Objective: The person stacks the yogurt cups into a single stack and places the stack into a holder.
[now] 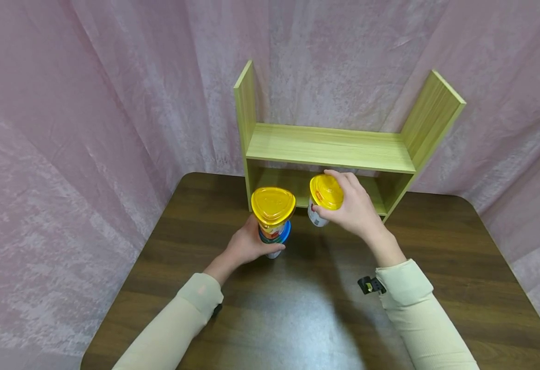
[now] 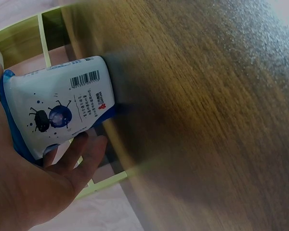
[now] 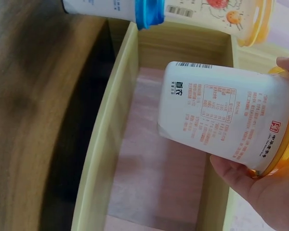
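Yellow-lidded cup (image 1: 324, 199) hangs in the right hand (image 1: 354, 209), fingers curled round its top, just before the lower bay of the green shelf (image 1: 330, 146). The left hand (image 1: 247, 245) grips the bottom of a two-cup stack (image 1: 273, 216) above the table (image 1: 307, 308). Held only from below, the upper stacked cup may tip; the right cup may clip the shelf board.

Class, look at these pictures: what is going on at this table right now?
A person works at a dark wooden table. The left hand holds a stack of two cups, a yellow-lidded one on a blue-lidded one. The right hand grips a single yellow-lidded cup in front of the lower opening of a green wooden shelf.
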Tool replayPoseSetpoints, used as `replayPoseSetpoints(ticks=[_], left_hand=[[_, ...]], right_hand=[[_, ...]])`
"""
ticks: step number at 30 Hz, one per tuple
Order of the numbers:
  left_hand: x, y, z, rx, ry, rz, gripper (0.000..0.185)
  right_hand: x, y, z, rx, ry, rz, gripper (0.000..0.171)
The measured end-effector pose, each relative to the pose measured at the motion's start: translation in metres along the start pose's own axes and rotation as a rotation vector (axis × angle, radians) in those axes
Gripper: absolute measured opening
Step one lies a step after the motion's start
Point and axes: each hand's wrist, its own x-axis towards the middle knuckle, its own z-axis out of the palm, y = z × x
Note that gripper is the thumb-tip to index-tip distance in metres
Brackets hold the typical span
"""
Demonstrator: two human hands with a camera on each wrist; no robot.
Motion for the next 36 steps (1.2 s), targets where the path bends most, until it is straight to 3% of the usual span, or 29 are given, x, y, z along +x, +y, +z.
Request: replayPoseSetpoints(ticks=[14,23,36], left_hand=[[-0.001,0.0,0.0,-0.007,0.001,0.005,0.094],[-0.003,0.001,0.0,0.018,-0.008,-0.025,0.095],[-0.001,0.0,0.0,0.029,-0.004,-0.002,0.096]], right_hand=[[0.007,-0.013,-0.011,-0.007,0.036,-0.025,0.083],[0.008,-0.019,-0.015,-0.014,0.04,-0.021,0.083],[0.011,-0.029,-0.023,-0.01,0.054,0.001,0.083]])
